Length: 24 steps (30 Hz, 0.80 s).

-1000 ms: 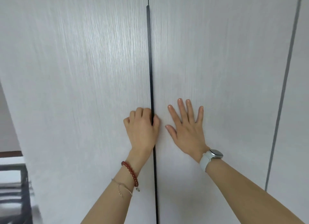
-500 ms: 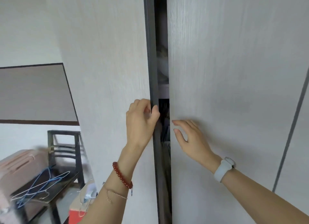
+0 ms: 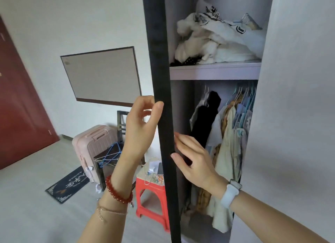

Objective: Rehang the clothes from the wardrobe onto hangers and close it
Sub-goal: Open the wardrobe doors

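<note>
My left hand grips the dark door edge, which blocks the red stool at 6 o'clock; right hand touches it, fingers relaxed.

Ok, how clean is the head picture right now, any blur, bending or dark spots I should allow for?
Head view: even daylight, no glare; the dark door edge is smeared by motion; wide-angle bending bows that edge and tilts the red room door; the black garment on the rail is too dark for detail; both hands are sharp enough.
</note>
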Motion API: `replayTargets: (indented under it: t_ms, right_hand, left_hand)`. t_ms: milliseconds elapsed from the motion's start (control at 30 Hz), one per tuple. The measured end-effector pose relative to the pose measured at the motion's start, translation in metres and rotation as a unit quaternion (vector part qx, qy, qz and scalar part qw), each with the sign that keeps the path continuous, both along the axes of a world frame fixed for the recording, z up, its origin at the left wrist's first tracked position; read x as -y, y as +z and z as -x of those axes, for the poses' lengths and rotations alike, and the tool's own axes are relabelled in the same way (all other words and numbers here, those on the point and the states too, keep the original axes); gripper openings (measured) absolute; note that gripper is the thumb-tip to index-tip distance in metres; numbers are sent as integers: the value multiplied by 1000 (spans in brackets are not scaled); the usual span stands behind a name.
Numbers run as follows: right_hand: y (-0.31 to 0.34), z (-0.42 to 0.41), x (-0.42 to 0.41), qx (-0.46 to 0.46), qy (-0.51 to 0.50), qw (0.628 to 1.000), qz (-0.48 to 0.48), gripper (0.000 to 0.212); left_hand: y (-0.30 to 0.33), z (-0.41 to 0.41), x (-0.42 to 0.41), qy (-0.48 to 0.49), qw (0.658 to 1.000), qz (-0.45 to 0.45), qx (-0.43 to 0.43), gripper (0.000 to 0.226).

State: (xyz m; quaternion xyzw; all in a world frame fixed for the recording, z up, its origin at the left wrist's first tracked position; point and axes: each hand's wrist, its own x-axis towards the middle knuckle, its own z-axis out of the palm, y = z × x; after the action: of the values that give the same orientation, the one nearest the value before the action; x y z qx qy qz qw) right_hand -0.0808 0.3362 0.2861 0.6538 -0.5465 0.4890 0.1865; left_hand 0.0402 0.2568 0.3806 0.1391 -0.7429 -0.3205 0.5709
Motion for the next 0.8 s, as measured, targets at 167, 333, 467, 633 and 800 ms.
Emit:
replayTargets:
  t_ms: [167,333,467,633,800]
  right_hand:
    - [1,-44,39,-58,31,996,-63,50]
    - [-3,-76,82,-103,53,979,-166,53]
    - [-4,-89,107,-133,15,976,-172,46]
    - [2,-93,124,-134,5,972,-192,47]
    - [2,-76,105,-78,-7,987,-142,41]
  left_hand:
    - [-27,-47,24,69,997,-32,-34,30]
    - [-40,-75,54,200,979,-45,-18,49]
    - [-36,-91,85,213,975,-50,-22,51]
    - [-41,-100,105,245,969,-39,-14,51]
    - [-62,-88,76,425,903,58,26,57]
